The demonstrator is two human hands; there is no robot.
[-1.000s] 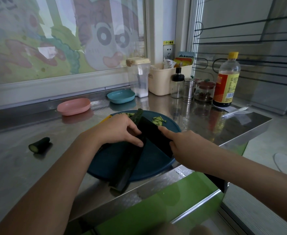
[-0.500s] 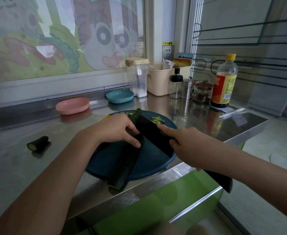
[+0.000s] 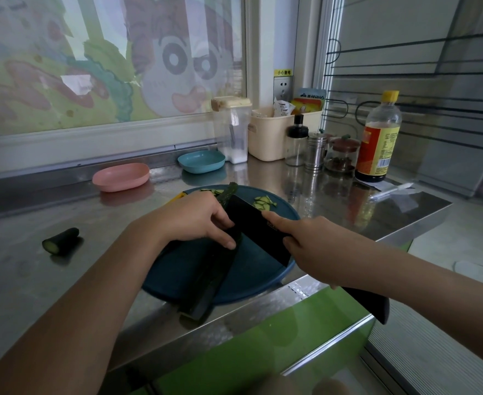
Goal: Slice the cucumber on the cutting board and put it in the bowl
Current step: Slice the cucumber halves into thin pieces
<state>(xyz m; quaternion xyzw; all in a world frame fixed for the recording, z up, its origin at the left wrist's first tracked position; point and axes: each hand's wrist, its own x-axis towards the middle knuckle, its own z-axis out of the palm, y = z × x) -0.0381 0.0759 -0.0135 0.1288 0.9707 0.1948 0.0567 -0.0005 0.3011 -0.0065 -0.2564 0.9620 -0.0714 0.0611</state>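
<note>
Dark-green cucumber [image 3: 206, 280] lies slantwise across the round blue board [image 3: 251, 283], its near end overhanging the table [image 3: 20, 266] edge. Left hand [image 3: 194, 220] holds it down, fingers curled over it. Right hand [image 3: 311, 246] grips the black knife [image 3: 251, 226], forefinger along the spine, blade just beside the left fingers. Slices [image 3: 263, 201] lie at the board's far side.

a: where's the cucumber [image 3: 206, 280]?
b: long and dark green, lying slantwise across the round dark blue cutting board [image 3: 249, 280]. its near end sticks out past the rim, and the left hand [image 3: 194, 220] holds it down.
a: slices?
b: thin pale slices [image 3: 264, 201] on the board's far side. a cut stub [image 3: 60, 241] lies well off to the left.
a: knife?
b: black knife [image 3: 257, 226] in the right hand [image 3: 314, 246], blade against the cucumber.
a: bowls?
b: a pink bowl [image 3: 120, 176] and a blue bowl [image 3: 201, 161] behind the board.
</note>
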